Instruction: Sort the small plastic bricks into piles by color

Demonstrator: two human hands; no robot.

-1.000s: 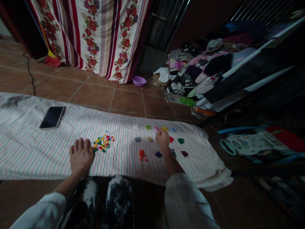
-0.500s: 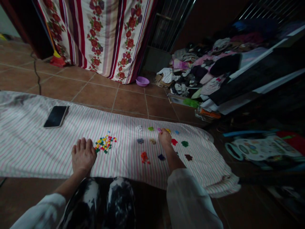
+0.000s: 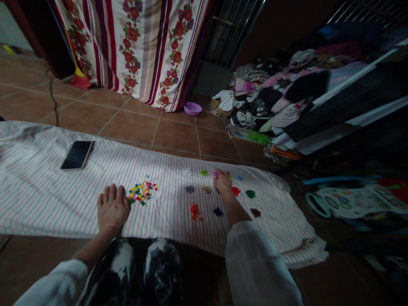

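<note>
And here's the right hand (image 3: 223, 182) at the pink cluster (image 3: 215, 174), near the far edge of the striped cloth (image 3: 168, 178); its fingertips are bunched, though I can't tell whether they pinch a piece. Over to the left hand (image 3: 112, 209): palm down, fingers slightly spread, holding nothing visible, right beside the mixed heap (image 3: 142, 192) towards the near edge.

As for progress, single-colour clusters already sit apart on the right half, among them white (image 3: 188, 171), orange (image 3: 195, 211) and dark brown (image 3: 255, 212). The mixed heap looks unseparated, a fair few colours in it; how many pieces, I can't tell.

Compared with half a second ago, the right hand covers more of the yellow cluster (image 3: 230, 176), only a speck showing now. The left hand stays put, and the whole view has shifted slightly.
</note>
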